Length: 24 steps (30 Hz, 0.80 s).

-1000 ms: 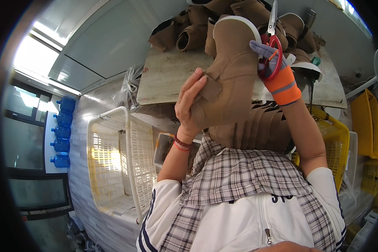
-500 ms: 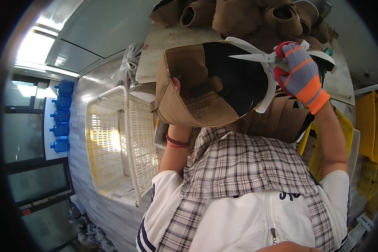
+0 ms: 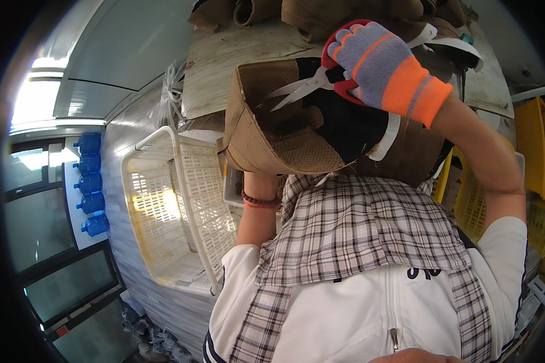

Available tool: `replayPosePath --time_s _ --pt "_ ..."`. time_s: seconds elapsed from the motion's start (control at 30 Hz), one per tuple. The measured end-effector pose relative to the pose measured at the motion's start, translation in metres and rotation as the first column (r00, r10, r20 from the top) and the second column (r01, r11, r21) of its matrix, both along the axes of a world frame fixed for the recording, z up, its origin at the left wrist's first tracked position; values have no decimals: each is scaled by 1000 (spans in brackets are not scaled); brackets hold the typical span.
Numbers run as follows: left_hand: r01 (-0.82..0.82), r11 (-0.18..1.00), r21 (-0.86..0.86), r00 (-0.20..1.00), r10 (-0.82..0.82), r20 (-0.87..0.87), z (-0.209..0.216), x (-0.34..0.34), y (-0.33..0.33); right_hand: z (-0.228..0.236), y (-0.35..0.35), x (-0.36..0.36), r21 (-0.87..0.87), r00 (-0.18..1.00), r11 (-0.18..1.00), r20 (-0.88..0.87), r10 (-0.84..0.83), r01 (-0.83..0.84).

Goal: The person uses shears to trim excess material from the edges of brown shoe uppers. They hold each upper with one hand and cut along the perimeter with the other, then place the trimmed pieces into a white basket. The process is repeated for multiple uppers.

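Observation:
A brown fabric cap (image 3: 254, 148) with a black inner panel and a stiff white edge at its right is held up before my chest, opening toward me. My left hand (image 3: 261, 183) grips it from below and behind; its fingers are hidden by the fabric. In a grey and orange glove, my right hand (image 3: 375, 63) is closed around the red handles of a pair of scissors (image 3: 303, 89). The blades are slightly parted and point left, over the cap's opening. Whether the tips touch the fabric, I cannot tell.
More brown fabric pieces (image 3: 321, 19) lie on the worktable (image 3: 224, 72) ahead. A white plastic crate (image 3: 184, 209) stands left, with a clear plastic bag (image 3: 168, 100) behind it. Yellow crates (image 3: 536, 163) are at the right. Blue water jugs (image 3: 89, 181) line the far left.
My right hand has moved left with the scissors, whose blades have gone from over the black panel to the brown part of the cap. My left thumb is no longer visible inside the cap.

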<state>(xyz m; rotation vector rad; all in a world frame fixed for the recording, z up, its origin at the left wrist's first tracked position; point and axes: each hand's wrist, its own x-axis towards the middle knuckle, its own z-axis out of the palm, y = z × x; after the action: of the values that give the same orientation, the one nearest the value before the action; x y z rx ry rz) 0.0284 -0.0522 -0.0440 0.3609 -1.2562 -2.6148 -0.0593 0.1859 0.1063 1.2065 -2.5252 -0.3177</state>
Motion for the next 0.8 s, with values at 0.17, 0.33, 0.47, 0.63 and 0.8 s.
replayPosePath --time_s 0.17,0.33,0.47,0.63,0.8 --pt "-12 1000 -29 1000 13 11 3 3 0 4 -23 -4 138 1000 990 -10 -6 8" --pt "0 999 -49 1000 1 19 7 3 1 2 -31 -10 155 997 987 72 -41 30" --pt "3 998 -64 1000 -1 29 6 2 2 -2 -29 -11 166 998 984 15 -61 58" --pt "5 996 -85 999 -2 37 4 1 1 6 -19 -8 -166 963 964 -213 168 -205" --pt "5 994 -108 999 -1 40 2 1 2 4 -5 -10 -231 993 967 -79 89 -105"
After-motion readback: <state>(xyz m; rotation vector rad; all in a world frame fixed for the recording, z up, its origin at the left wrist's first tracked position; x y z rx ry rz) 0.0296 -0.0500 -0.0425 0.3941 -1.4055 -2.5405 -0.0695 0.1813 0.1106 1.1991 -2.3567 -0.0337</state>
